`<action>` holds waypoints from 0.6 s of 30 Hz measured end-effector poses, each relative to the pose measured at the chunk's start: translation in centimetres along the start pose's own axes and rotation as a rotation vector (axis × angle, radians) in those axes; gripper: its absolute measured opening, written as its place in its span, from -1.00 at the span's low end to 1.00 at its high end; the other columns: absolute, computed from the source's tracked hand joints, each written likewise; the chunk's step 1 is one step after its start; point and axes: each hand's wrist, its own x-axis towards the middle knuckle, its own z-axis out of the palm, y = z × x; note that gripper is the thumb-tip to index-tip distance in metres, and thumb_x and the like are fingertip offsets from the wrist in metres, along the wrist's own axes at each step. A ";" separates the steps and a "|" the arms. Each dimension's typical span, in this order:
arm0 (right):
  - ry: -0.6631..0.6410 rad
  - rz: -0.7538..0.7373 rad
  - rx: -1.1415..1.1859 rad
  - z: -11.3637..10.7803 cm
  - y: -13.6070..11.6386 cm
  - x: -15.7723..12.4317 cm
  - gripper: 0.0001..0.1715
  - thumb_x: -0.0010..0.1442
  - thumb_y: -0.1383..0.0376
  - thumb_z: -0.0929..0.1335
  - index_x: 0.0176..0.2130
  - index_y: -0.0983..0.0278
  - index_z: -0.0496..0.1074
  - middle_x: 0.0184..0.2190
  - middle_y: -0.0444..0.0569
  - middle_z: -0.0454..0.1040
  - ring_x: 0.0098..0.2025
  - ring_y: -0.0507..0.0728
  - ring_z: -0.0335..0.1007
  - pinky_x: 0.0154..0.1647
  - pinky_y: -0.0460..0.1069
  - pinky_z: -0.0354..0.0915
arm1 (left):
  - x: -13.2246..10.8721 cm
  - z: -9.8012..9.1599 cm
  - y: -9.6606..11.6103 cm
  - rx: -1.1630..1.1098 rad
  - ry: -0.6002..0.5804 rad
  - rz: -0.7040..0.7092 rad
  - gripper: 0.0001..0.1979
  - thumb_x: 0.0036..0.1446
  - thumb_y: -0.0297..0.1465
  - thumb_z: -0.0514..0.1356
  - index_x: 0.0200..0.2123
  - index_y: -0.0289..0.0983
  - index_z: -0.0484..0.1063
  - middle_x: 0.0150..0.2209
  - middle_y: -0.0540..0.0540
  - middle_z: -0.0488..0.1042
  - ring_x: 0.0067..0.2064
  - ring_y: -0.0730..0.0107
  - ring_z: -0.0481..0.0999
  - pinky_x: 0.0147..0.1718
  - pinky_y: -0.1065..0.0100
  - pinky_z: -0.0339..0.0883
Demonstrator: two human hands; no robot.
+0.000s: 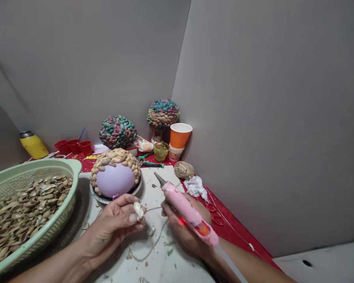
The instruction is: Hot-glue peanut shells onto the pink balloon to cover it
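Note:
Between the thumb and fingertips of my left hand (109, 226) is a peanut shell (138, 210), its pale inside facing up. My right hand (184, 236) grips a pink hot glue gun (184, 204) with a red light glowing; its metal nozzle points up and left, apart from the shell. A length of twine (153, 208) runs from the shell to my right hand, and a loop of it droops onto the white board (161, 271). Just beyond my left hand, a lilac balloon (115, 180) partly covered with peanut shells rests in a round dish (138, 188).
A green basket (76, 169) of peanut shells stands at left. Behind are two colourful shell-covered balls (118, 131), red cups (73, 146), a yellow bottle (34, 145), an orange cup (179, 135) and green-handled pliers (152, 164). Twine ball (184, 170), tissue (196, 186) and red scissors (217, 220) lie right.

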 end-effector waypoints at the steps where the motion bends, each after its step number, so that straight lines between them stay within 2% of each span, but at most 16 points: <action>1: 0.027 0.027 0.006 -0.1 -0.3 0.3 -0.76 0.22 0.13 0.32 -0.39 0.22 0.37 -0.52 -0.07 0.42 -0.51 0.12 0.36 -0.44 0.00 0.32 | 0.0 -0.1 0.0 0.002 -0.018 -0.014 -0.69 -0.06 -0.57 0.41 -0.22 -0.28 0.45 -0.36 -0.06 0.56 -0.37 0.47 0.53 -0.29 0.41 0.46; 4: 0.078 0.111 0.088 -0.2 -1.0 1.3 -0.73 0.24 0.14 0.32 -0.43 0.23 0.33 -0.55 -0.13 0.34 -0.54 0.07 0.27 -0.53 -0.05 0.26 | 0.1 -0.3 0.0 0.020 -0.058 -0.040 -0.68 -0.09 -0.58 0.42 -0.26 -0.28 0.44 -0.37 -0.07 0.57 -0.37 0.45 0.54 -0.32 0.41 0.45; 7: 0.068 0.237 0.225 0.0 -1.0 2.1 -0.68 0.20 0.06 0.34 -0.43 0.23 0.31 -0.57 -0.16 0.27 -0.55 0.06 0.19 -0.54 -0.05 0.24 | 0.1 -0.3 0.0 0.037 -0.067 -0.037 -0.70 -0.09 -0.56 0.43 -0.27 -0.29 0.45 -0.38 -0.07 0.56 -0.37 0.43 0.54 -0.30 0.39 0.45; 11: 0.030 0.385 0.243 0.3 0.4 2.3 -0.57 0.20 -0.04 0.33 -0.43 0.26 0.37 -0.58 -0.15 0.32 -0.54 0.06 0.23 -0.52 -0.06 0.25 | 0.2 -0.5 0.0 0.042 -0.060 -0.054 -0.71 -0.10 -0.54 0.44 -0.28 -0.30 0.47 -0.38 -0.08 0.56 -0.35 0.39 0.56 -0.29 0.37 0.45; 15: 0.015 0.420 0.237 0.3 1.7 2.0 -0.49 0.20 -0.11 0.31 -0.36 0.27 0.45 -0.56 -0.11 0.38 -0.54 0.07 0.28 -0.57 -0.07 0.22 | 0.3 -0.8 -0.2 0.041 -0.061 -0.057 -0.75 -0.09 -0.51 0.44 -0.30 -0.32 0.51 -0.38 -0.10 0.56 -0.35 0.40 0.56 -0.30 0.39 0.45; 18: 0.002 0.447 0.241 0.2 1.5 1.8 -0.45 0.20 -0.13 0.30 -0.50 0.26 0.39 -0.61 -0.13 0.35 -0.57 0.04 0.25 -0.53 -0.08 0.23 | 0.5 -0.8 -0.3 0.038 -0.051 -0.062 -0.80 -0.05 -0.49 0.42 -0.31 -0.35 0.53 -0.38 -0.12 0.56 -0.36 0.41 0.56 -0.32 0.41 0.46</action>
